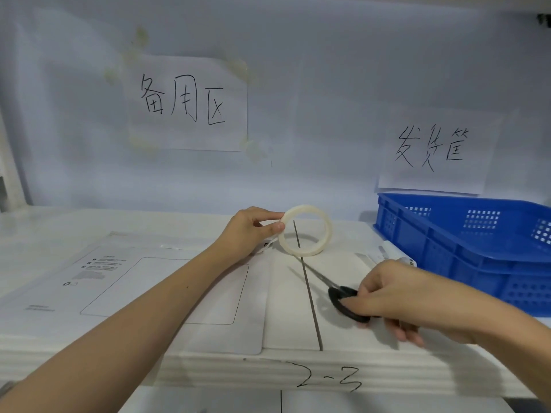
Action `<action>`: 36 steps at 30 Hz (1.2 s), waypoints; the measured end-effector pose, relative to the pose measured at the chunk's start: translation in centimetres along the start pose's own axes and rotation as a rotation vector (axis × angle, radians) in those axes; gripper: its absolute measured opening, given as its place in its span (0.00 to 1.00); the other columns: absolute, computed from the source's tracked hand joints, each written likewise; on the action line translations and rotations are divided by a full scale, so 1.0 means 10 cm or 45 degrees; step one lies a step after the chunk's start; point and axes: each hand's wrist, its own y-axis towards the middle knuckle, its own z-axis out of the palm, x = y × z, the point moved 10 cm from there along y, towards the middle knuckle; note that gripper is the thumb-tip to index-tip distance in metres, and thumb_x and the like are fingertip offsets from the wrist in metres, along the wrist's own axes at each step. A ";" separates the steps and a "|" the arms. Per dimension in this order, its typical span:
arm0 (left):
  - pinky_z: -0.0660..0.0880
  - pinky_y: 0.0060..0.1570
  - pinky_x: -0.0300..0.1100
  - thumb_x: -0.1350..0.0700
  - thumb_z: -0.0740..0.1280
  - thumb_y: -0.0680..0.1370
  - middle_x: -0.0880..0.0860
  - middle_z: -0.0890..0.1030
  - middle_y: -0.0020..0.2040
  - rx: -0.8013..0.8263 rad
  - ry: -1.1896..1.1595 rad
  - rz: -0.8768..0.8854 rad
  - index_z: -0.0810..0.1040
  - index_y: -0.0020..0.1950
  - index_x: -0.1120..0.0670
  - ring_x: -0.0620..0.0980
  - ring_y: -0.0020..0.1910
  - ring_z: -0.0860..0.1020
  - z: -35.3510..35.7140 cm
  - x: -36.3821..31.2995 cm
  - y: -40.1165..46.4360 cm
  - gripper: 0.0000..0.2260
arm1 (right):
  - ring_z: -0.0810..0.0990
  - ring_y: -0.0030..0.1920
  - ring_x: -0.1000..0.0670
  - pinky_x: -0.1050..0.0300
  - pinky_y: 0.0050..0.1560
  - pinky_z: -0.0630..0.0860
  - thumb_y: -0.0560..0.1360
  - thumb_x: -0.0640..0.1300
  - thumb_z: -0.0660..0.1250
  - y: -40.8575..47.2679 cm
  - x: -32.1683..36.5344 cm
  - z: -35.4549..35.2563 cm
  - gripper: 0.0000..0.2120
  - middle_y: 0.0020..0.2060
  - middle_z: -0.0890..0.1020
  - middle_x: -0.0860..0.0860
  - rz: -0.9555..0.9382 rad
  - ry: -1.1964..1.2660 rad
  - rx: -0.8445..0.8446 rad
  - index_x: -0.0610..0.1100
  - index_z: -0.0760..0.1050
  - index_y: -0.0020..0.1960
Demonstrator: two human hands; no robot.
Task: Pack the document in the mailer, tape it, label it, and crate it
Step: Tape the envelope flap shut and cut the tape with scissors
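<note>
Handwritten "2-3" (pixel 328 378) marks the white bench (pixel 208 368) edge nearest us. Our right hand (pixel 396 299) grips black-handled scissors (pixel 334 286), blades apart. Our left hand (pixel 253 231) pinches a translucent white tape roll (pixel 307 231), raised over the flat white mailer (pixel 143 290). A blue plastic crate (pixel 471 245) sits far right.

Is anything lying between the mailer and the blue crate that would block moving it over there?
Partly. The tape roll in the left hand and the scissors in the right hand are over the table between the mailer and the crate; a white marker lies by the crate's near wall.
</note>
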 end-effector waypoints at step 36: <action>0.71 0.48 0.32 0.53 0.71 0.77 0.51 0.80 0.58 0.018 0.030 0.045 0.82 0.54 0.39 0.52 0.47 0.77 0.01 -0.08 0.00 0.10 | 0.68 0.20 0.53 0.68 0.21 0.65 0.73 0.58 0.69 0.61 0.41 0.21 0.20 0.31 0.80 0.46 0.011 0.225 -0.114 0.41 0.73 0.38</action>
